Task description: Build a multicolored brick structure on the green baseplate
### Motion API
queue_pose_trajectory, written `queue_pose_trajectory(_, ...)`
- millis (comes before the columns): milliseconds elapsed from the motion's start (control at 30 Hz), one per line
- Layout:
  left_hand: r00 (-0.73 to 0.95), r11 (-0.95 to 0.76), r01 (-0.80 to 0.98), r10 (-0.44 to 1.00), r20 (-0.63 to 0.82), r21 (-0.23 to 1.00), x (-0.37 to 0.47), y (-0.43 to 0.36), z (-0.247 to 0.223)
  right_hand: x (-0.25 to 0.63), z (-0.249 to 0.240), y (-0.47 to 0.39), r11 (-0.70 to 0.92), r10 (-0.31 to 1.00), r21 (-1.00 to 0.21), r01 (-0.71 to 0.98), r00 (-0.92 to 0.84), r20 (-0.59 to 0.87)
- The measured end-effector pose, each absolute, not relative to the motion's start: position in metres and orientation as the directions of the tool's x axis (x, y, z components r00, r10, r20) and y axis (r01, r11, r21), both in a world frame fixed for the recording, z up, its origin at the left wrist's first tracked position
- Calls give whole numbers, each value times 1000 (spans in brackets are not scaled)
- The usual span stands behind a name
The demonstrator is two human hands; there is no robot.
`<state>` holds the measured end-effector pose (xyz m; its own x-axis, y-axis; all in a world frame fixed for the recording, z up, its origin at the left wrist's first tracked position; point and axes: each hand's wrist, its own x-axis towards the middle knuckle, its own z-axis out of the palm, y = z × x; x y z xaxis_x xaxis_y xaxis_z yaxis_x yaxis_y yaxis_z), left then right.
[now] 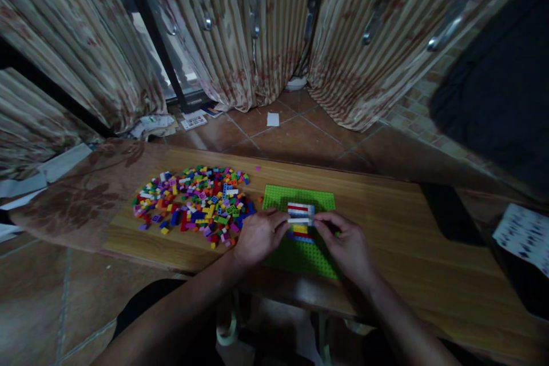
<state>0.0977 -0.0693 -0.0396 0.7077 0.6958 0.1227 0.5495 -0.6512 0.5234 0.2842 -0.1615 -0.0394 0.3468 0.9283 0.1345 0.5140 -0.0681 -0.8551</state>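
Left hand and right hand both pinching a skinny white plastic brick over a knobbly green baseplate, woodgrain desk below.

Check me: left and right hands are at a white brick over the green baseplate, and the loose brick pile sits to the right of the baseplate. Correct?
One error: the loose brick pile is to the left of the green baseplate, per the head view. The left hand and right hand are indeed at a white brick over it.
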Motion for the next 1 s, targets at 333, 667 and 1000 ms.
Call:
queue_pose_trajectory(333, 739, -679, 542, 666, 104, 495, 98, -67, -38, 293, -53, -161, -118, 894, -887, 447, 437, 102)
queue_pose_trajectory(667, 728, -665, 589, 684, 57, 459, 101, -68, -38, 293, -54, -159, -103, 904, -892, 439, 416, 101)
queue_pose_trajectory(1000, 649, -580, 662, 761, 23, 475, 105, -68, -35, 290, -58, -156, -116, 904, -897, 427, 420, 83)
